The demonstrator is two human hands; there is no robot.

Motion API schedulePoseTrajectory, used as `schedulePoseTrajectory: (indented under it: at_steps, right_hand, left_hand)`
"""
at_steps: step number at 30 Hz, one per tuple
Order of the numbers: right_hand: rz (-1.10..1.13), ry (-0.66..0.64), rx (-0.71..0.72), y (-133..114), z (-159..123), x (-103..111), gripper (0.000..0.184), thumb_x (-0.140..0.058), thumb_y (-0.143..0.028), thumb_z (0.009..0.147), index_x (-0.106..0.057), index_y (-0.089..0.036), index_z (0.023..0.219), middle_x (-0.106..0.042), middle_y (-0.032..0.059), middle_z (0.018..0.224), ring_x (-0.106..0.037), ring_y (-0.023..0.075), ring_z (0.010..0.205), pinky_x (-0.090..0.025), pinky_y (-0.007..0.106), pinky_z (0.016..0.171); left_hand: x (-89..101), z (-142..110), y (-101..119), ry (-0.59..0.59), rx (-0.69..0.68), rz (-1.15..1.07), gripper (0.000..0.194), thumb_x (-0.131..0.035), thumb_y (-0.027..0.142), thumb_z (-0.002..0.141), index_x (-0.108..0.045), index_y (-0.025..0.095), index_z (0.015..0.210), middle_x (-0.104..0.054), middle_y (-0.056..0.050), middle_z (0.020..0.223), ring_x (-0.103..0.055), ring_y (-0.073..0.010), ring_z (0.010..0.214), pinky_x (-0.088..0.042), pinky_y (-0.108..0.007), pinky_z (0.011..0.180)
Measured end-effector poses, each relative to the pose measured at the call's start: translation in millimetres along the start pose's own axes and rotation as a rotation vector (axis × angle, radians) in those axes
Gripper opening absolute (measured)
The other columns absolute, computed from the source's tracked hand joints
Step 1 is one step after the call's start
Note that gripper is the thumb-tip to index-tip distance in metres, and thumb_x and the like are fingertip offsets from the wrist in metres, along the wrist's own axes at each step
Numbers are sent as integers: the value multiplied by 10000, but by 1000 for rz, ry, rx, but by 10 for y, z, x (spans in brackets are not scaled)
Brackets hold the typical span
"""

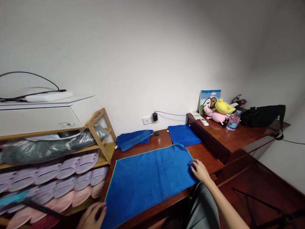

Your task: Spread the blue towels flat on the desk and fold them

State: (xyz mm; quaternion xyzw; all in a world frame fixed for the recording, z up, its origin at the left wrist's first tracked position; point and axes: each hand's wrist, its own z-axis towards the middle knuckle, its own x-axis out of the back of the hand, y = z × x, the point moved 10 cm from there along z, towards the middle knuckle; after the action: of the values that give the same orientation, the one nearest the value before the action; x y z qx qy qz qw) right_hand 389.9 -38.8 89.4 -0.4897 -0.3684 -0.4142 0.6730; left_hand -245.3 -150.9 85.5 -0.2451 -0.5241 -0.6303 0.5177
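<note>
The green-edged blue towel (152,181) lies spread on the tabletop (164,136), a folded towel (184,135) just behind, a slipper rack (99,140) crowding its left. Left hand (91,217) and right hand (200,171) half-curl at its side edges; whether either grip pinches cloth, one cannot tell.

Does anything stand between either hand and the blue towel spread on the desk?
Nothing visible does: the left hand is at the left edge of the spread blue towel, the right hand at its right edge. The square-folded cloth lies beyond its far edge.
</note>
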Motion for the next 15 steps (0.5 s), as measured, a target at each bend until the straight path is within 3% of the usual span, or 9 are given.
schedulePoseTrajectory:
  at_steps: [3,6,8,11,15]
  right_hand:
    - [-10,-53,-9,-277,469,-137,536,-413,-433,1069,-596,-230,1530,-500,107,1646,-452,268,1517,-346,409,1267]
    - [-50,-212,-75,-333,646,-460,616,-391,-482,1085,-484,-205,1628,-387,88,1729,-308,279,1611,-241,442,1322]
    - [-67,-264,-69,-295,564,-633,639,-367,-517,1094,-446,-216,1652,-356,72,1744,-259,293,1631,-191,474,1338]
    - [-71,-205,-9,-193,323,-695,651,-335,-573,1098,-435,-258,1659,-354,45,1746,-244,283,1636,-171,485,1342]
    - [-57,-120,-14,-59,224,-544,618,-335,-603,1089,-545,-301,1586,-477,51,1677,-414,279,1551,-302,469,1288]
  left_hand:
    - [-241,522,441,-30,-125,-51,537,-432,587,901,-764,252,1158,-772,-99,1317,-697,-285,1270,-547,-426,1122]
    - [-558,804,563,-78,-117,48,675,-361,571,939,-662,189,1409,-626,-142,1559,-575,-307,1446,-463,-481,1211]
    - [-793,776,444,-152,-112,133,737,-320,557,944,-596,156,1497,-556,-159,1626,-505,-325,1513,-414,-526,1245]
    - [-1017,534,161,-210,-167,206,726,-282,527,960,-571,188,1534,-527,-126,1656,-432,-327,1565,-359,-568,1270]
    - [-990,343,-52,-163,-199,235,660,-348,553,955,-632,270,1480,-631,-98,1564,-488,-355,1517,-348,-601,1264]
